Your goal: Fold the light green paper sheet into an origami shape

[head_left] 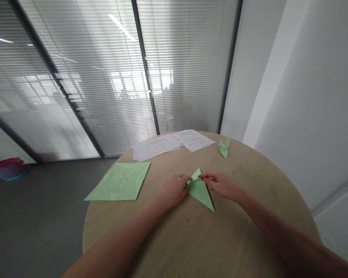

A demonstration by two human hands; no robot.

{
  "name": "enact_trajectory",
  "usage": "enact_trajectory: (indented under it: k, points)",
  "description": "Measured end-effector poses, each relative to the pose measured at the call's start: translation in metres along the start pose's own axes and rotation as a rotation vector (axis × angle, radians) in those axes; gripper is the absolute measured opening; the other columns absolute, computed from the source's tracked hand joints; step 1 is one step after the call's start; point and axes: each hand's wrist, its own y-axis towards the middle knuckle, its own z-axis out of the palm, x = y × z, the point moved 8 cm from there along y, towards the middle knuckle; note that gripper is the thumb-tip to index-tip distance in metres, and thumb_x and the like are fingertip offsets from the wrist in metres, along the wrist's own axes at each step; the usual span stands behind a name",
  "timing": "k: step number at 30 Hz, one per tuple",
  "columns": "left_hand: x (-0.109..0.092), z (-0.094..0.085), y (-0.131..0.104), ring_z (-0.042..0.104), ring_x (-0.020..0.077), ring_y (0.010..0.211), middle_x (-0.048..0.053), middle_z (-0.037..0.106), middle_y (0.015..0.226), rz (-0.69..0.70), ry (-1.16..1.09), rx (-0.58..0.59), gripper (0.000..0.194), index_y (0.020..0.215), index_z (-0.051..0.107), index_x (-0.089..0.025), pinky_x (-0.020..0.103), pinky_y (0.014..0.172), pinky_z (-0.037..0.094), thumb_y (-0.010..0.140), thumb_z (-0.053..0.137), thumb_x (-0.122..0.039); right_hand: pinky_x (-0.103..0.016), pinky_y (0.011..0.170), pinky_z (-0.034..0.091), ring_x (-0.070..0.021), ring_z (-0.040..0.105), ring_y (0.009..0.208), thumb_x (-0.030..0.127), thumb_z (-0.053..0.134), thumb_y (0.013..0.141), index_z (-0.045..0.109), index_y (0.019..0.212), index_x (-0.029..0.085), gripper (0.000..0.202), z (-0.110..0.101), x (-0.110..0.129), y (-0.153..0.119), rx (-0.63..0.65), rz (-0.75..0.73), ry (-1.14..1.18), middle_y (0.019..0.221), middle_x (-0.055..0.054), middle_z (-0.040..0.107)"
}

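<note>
Round wooden counter [249,231] seen from above and behind the person's forearms. Near the middle of the counter lies a folded green paper [201,190], a narrow triangular form with its long point directed toward the near right edge. The left hand [174,189] rests on the counter at the paper's left side, fingers curled, fingertips pinching the paper's left corner. The right hand [220,184] rests at the paper's upper right, thumb and forefinger pressed together on a small raised flap at the paper's top. The two hands are close, separated only by the paper's upper part. An unfolded green sheet [118,186], creased and square, lies flat at the left edge of the counter, well apart from the hands. A small finished green paper figure [224,148] stands near the far right edge. White printed sheets [168,145] lie overlapping along the far edge. Beyond the counter: glass partitions with blinds, and a basket [7,168] on the floor at far left.
</note>
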Motion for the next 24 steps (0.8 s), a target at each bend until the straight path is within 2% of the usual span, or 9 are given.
enact_trajectory:
  k: [4,8,10,14,17,19,22,24]
  points:
    - [0.005,0.002,0.001,0.07,0.0255,0.092,0.009,0.074,0.101,-0.048,0.008,-0.011,0.029,0.11,0.074,-0.022,0.035,0.08,0.053,0.09,0.053,-0.017,-0.034,0.075,0.057,-0.0213,0.07,0.087,0.031,0.055,0.091,0.075,0.113,0.019,0.032,0.012,-0.003,0.0,0.035,0.068,0.202,0.102,-0.008,0.077]
    - [0.009,0.001,0.001,0.07,0.0249,0.086,0.01,0.073,0.094,-0.091,0.026,-0.012,0.025,0.095,0.076,-0.02,0.034,0.077,0.052,0.093,0.051,-0.02,-0.033,0.074,0.057,-0.0199,0.07,0.086,0.029,0.058,0.087,0.074,0.106,0.019,0.026,0.013,-0.002,0.001,0.012,0.06,0.305,0.099,-0.006,0.076]
    - [0.011,-0.003,0.001,0.069,0.0236,0.084,0.009,0.073,0.092,-0.11,-0.01,-0.047,0.024,0.092,0.075,-0.019,0.034,0.077,0.051,0.093,0.051,-0.019,-0.032,0.073,0.057,-0.019,0.07,0.083,0.029,0.06,0.084,0.071,0.101,0.019,0.022,0.007,-0.004,0.002,-0.04,0.07,0.35,0.095,-0.005,0.074]
    - [0.019,-0.017,0.0,0.067,0.0197,0.083,0.008,0.074,0.091,-0.154,-0.22,-0.209,0.02,0.088,0.073,-0.017,0.03,0.077,0.05,0.088,0.054,-0.013,-0.031,0.065,0.057,-0.0155,0.064,0.067,0.03,0.063,0.079,0.059,0.09,0.021,0.015,-0.013,-0.015,0.004,-0.233,0.095,0.391,0.078,0.0,0.063]
    - [0.028,-0.023,-0.002,0.068,0.0184,0.08,0.006,0.075,0.087,-0.211,-0.395,-0.306,0.017,0.084,0.072,-0.017,0.029,0.073,0.051,0.087,0.055,-0.013,-0.03,0.059,0.056,-0.0145,0.057,0.062,0.033,0.062,0.08,0.052,0.091,0.023,0.017,-0.023,-0.021,0.004,-0.328,0.122,0.396,0.074,0.002,0.056]
    - [0.035,-0.023,-0.003,0.068,0.0182,0.077,0.005,0.074,0.083,-0.262,-0.491,-0.342,0.015,0.083,0.07,-0.017,0.03,0.071,0.052,0.088,0.056,-0.016,-0.029,0.057,0.055,-0.0159,0.058,0.065,0.033,0.06,0.082,0.053,0.098,0.022,0.02,-0.025,-0.022,0.002,-0.354,0.148,0.399,0.077,0.001,0.057]
    - [0.044,-0.016,-0.003,0.068,0.0171,0.069,0.004,0.072,0.076,-0.365,-0.665,-0.335,0.014,0.085,0.067,-0.018,0.028,0.063,0.054,0.09,0.054,-0.022,-0.029,0.063,0.057,-0.0197,0.065,0.083,0.035,0.06,0.086,0.054,0.115,0.022,0.032,-0.017,-0.014,-0.001,-0.293,0.166,0.49,0.096,-0.007,0.066]
    - [0.049,-0.009,-0.003,0.069,0.0165,0.067,0.004,0.071,0.078,-0.426,-0.803,-0.324,0.015,0.087,0.065,-0.017,0.026,0.058,0.054,0.091,0.055,-0.028,-0.031,0.069,0.058,-0.0213,0.069,0.093,0.04,0.06,0.09,0.055,0.12,0.022,0.036,0.0,-0.006,-0.002,-0.137,0.188,0.611,0.111,-0.011,0.069]
